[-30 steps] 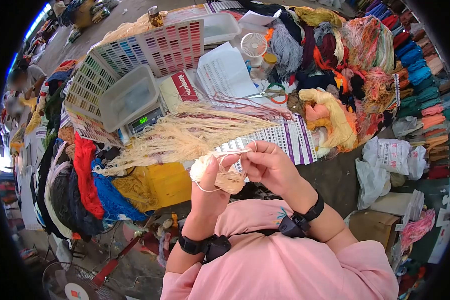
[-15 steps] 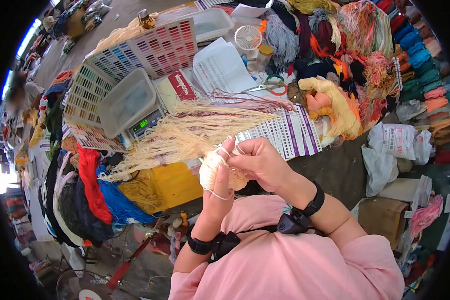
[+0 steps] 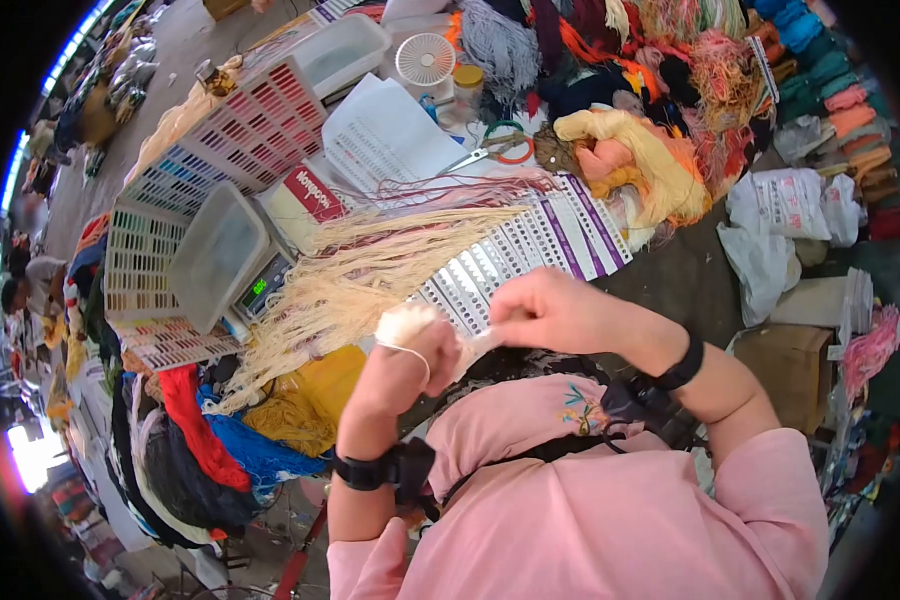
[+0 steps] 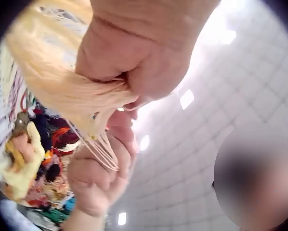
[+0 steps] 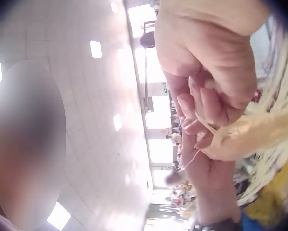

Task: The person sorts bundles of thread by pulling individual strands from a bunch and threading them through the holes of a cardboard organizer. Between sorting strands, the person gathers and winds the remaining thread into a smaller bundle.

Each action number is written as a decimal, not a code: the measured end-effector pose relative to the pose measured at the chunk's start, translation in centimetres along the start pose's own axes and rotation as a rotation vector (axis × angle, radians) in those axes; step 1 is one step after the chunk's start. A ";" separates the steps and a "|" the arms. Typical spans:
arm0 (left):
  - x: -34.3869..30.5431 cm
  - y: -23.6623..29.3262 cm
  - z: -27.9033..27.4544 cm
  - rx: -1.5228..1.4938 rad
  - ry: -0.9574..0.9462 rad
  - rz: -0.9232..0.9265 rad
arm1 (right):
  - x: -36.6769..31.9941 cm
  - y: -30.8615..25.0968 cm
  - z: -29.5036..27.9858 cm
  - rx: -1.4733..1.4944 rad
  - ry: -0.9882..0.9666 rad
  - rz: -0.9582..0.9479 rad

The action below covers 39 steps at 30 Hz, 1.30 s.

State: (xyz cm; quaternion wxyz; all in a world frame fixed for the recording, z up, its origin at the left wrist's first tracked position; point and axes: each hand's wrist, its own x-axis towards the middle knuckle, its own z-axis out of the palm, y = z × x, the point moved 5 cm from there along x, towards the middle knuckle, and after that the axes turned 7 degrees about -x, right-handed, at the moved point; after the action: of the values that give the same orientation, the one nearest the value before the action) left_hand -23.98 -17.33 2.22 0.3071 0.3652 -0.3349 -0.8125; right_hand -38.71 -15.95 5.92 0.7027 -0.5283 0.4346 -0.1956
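A small hank of cream yarn [image 4: 52, 72] is gripped in my left hand [image 3: 398, 365], whose back faces up in the head view. A loose white strand [image 3: 407, 351] lies across the back of that hand. Close on its right, my right hand [image 3: 542, 312] pinches a few strands drawn from the hank; in the left wrist view these thin strands [image 4: 103, 153] stretch down to its curled fingers. In the right wrist view the hank [image 5: 259, 134] extends rightward from the hands, and my right fingertips meet at the thread. Part of the hank is hidden under the left hand in the head view.
Long cream yarn [image 3: 340, 275] lies spread across the table before the hands, beside a punched card [image 3: 490, 265] with purple bands. Further back are a digital scale [image 3: 262, 287] with a plastic tub [image 3: 220, 255], colour charts [image 3: 210, 140], scissors [image 3: 485, 150] and a small white fan [image 3: 426, 60].
My left hand has turned over, so its back shows instead of its thumb side and the hank. The right hand has drawn away to the right with the strands. The head view has swung.
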 end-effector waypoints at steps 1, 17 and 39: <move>0.4 0.3 -1.0 -0.088 0.047 -0.045 | -0.5 -0.4 -1.6 -0.253 0.100 -0.094; -15.3 6.0 -42.6 -0.138 1.221 0.417 | -26.3 16.5 -47.2 -0.198 1.702 -0.275; 37.4 -25.0 4.6 0.298 0.377 -0.323 | 6.5 31.2 -31.4 -0.670 1.124 -0.213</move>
State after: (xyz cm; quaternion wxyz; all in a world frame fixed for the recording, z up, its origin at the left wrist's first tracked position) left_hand -54.41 -29.00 -29.20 0.1735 0.5996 -0.3253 -0.7103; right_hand -66.61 -27.31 -27.15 0.1435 -0.5759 0.7177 -0.3641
